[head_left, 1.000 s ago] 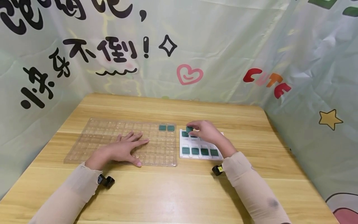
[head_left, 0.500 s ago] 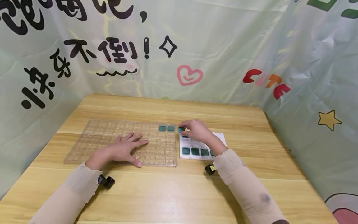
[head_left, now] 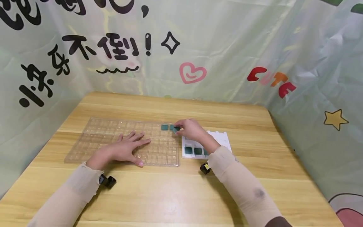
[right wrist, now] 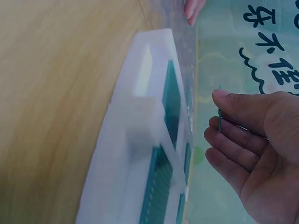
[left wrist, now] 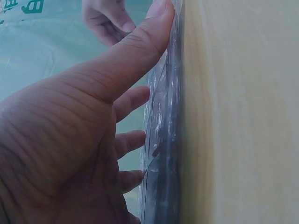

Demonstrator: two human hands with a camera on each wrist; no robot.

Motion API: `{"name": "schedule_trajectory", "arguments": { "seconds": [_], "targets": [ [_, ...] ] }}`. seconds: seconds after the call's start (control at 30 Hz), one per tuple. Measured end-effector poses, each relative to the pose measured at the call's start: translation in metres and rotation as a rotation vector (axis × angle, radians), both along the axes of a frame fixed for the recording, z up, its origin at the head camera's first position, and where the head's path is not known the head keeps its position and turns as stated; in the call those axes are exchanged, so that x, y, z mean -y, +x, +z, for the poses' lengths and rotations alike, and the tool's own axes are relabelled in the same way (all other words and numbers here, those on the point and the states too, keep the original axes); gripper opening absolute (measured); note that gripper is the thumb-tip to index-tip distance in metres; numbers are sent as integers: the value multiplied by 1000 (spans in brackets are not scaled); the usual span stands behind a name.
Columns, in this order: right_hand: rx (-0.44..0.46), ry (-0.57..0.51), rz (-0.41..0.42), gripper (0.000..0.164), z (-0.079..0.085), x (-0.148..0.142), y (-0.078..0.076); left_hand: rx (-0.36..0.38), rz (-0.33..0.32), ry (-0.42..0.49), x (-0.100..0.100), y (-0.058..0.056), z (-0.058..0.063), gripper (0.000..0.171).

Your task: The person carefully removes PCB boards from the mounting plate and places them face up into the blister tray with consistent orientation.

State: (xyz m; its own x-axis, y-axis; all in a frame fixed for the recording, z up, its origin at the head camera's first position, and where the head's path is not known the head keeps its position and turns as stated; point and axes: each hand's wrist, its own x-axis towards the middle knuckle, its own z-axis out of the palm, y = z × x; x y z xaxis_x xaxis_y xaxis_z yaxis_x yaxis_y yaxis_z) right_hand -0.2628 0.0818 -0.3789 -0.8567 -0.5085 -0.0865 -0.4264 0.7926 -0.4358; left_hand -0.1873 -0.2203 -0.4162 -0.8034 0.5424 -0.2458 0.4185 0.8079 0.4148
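Observation:
My left hand rests on a clear plastic compartment tray, fingers spread. The left wrist view shows its thumb along the tray's edge. With thumb and fingers my right hand pinches a small green square chip over the tray's far right corner. Edge-on, that chip appears as a thin line in the right wrist view. Two green chips lie in the far row; the left one is plain to see, and the held chip partly covers the other.
Right of the clear tray stands a white tray with several green chips in its near row. My right hand and sleeve hide part of it. Both trays lie on a wooden table, with printed cloth behind and at the sides.
My right hand has carried the chip left, from above the white tray to the clear tray's far right corner. The left hand stays in place.

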Motion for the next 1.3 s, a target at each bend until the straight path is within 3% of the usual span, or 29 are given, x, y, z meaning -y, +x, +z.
{"name": "schedule_trajectory", "arguments": {
  "seconds": [0.6,1.03,1.3],
  "targets": [
    [26,66,-9,39,-10,19,-2,-17,-15,-11,-3,-2,6,105],
    [-38,72,-31,37,-8,22,-9,-37,-12,-11,-3,-8,13,105],
    [24,95,-58,37,-16,27,-5,-20,-15,-30,-2,-2,6,105]
  ]
}}
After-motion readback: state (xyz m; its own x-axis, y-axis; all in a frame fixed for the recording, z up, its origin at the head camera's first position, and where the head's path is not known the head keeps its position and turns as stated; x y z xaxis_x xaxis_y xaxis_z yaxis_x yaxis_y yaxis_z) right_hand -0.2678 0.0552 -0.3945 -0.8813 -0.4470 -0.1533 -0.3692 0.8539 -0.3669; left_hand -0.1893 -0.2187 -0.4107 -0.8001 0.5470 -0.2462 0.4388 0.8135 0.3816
